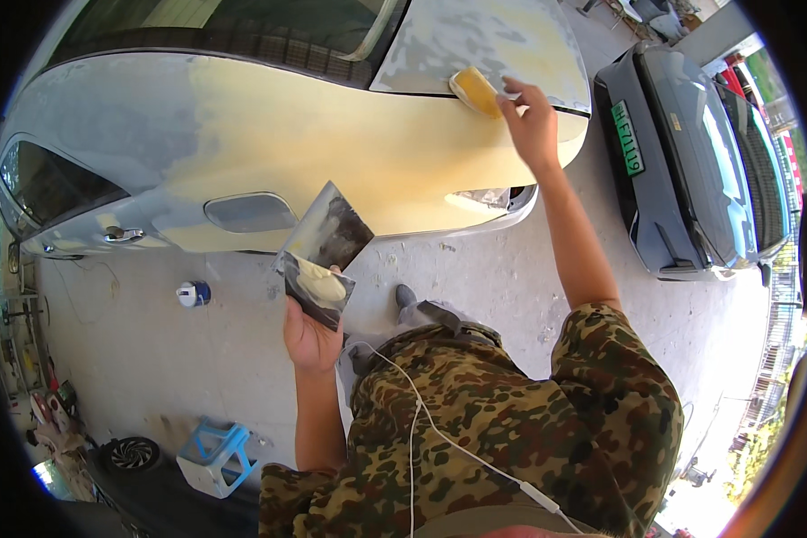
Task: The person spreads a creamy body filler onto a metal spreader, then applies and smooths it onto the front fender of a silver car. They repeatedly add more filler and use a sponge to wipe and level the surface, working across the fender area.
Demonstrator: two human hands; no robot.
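My left hand (pixel 314 339) grips a dark, flat scraper (pixel 312 314) with a dab of pale yellow putty (pixel 318 282) on it. Behind it, a larger dark square plate (pixel 330 231), smeared grey, is held in the same hand. My right hand (pixel 533 125) is stretched out over the rear of a car, fingers apart and partly bent. Its fingertips are at the right end of a yellow block (pixel 475 92) with a pale underside; whether they touch it I cannot tell. The block lies by the seam between the car's side panel (pixel 332 134), coated yellow, and its patchy grey boot lid (pixel 484 45).
A grey car (pixel 681 161) is parked close on the right. On the concrete floor stand a small blue and white can (pixel 193 293) and, at lower left, a blue and white stool (pixel 217 459) beside a wheel (pixel 133 454). A white cable (pixel 417 403) hangs down my front.
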